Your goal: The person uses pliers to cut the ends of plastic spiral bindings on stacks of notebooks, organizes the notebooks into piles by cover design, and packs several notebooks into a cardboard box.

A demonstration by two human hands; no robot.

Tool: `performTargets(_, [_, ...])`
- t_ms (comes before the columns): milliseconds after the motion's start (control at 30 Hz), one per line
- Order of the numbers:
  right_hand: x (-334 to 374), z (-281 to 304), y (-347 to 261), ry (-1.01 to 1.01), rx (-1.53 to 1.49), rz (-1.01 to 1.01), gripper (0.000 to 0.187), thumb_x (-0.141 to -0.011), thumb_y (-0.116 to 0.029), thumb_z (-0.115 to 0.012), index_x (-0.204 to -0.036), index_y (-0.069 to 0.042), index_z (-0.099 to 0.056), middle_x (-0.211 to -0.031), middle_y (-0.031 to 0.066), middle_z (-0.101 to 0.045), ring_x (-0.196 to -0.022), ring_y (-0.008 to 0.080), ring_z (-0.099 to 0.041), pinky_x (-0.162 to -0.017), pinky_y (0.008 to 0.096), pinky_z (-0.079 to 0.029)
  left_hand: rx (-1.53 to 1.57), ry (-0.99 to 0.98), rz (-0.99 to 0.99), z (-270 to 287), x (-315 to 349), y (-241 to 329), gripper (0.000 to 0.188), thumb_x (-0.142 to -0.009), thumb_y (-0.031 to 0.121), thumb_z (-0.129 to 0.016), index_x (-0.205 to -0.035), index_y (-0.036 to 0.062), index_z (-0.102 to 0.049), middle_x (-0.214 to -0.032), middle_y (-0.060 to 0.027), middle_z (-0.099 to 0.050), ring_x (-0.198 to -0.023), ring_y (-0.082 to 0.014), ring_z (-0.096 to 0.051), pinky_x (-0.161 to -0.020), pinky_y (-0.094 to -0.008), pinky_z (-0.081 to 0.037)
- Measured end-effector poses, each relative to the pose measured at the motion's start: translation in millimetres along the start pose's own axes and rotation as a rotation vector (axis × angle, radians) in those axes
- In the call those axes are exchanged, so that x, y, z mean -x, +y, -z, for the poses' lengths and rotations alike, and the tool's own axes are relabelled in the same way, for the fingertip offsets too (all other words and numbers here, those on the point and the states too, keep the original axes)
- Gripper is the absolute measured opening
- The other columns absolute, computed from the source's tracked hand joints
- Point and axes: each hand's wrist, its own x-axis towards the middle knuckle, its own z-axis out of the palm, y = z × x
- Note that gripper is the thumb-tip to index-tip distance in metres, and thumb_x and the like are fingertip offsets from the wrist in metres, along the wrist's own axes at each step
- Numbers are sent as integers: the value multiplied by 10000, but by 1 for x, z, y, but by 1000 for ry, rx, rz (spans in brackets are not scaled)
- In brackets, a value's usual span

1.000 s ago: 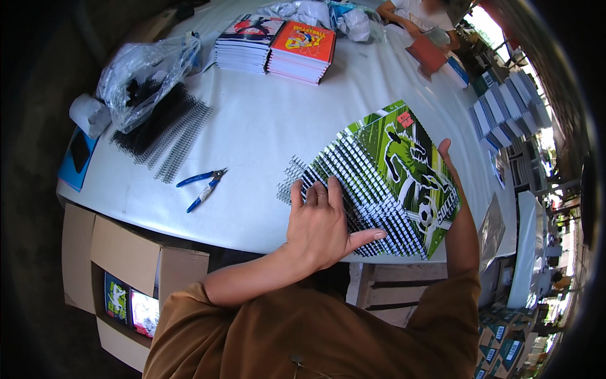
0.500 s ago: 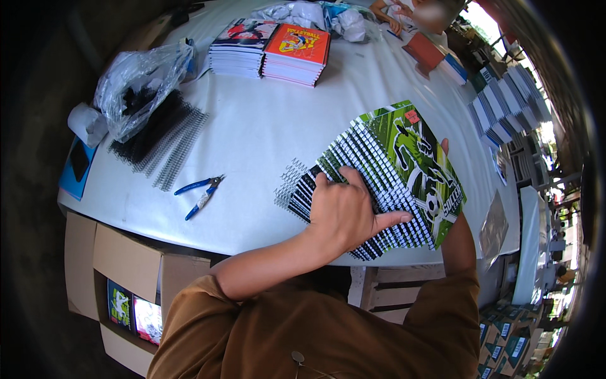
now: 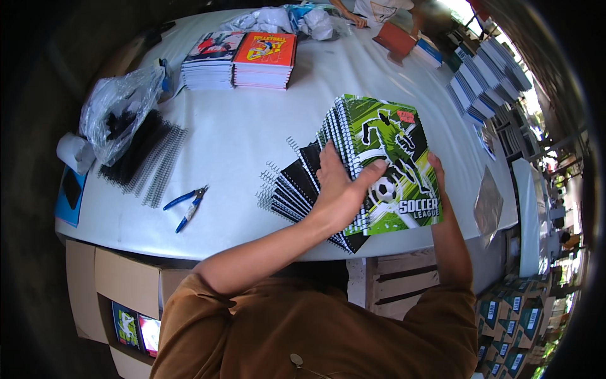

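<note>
A stack of spiral notebooks (image 3: 394,158) with green soccer covers is held between both hands over the near part of the table. My left hand (image 3: 341,189) is closed round the coiled spine side, thumb lying on the top cover. At the opposite edge my right hand (image 3: 437,174) grips the stack, most of its fingers hidden behind it. Under and left of the stack lie more spiral notebooks (image 3: 297,180) with dark backs, fanned out, their loose coil ends sticking out. Blue-handled cutting pliers (image 3: 187,205) rest on the table to the left.
Loose black coils (image 3: 142,161) lie by a clear plastic bag (image 3: 120,104). Two notebook piles (image 3: 208,69) stand at the back, one topped by an orange cover (image 3: 265,49). An open carton (image 3: 126,275) sits below the table's left edge. Another person's arm (image 3: 347,12) shows at the far side.
The green notebooks have been squared into a neater stack and turned more upright, separating from the dark-backed ones. My left hand has shifted up along the spines. The whole view has moved slightly.
</note>
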Motion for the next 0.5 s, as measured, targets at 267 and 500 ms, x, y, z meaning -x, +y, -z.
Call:
performTargets(267, [55,-21,-5,42,-170,119,650,-784,-363,-620,-1294,-17,-415,-1220,142,-540,-1077,260,-556,-928,390,-448,552,-59,110,11,21,22,1226,-676,250,-774,-1378,-56,184,-1328,-286,-314,-1171,-313,-446,-978,-371,-383])
performTargets(500, [95,-14,-18,72,-41,327,600,-781,-324,-632,-1257,-11,-442,-1172,136,-562,-1038,247,-573,-904,383,-462,327,-374,-196,20,18,67,1224,-641,280,-778,-1413,-41,116,-1404,-249,-253,-1299,-310,-297,-1079,-345,-210])
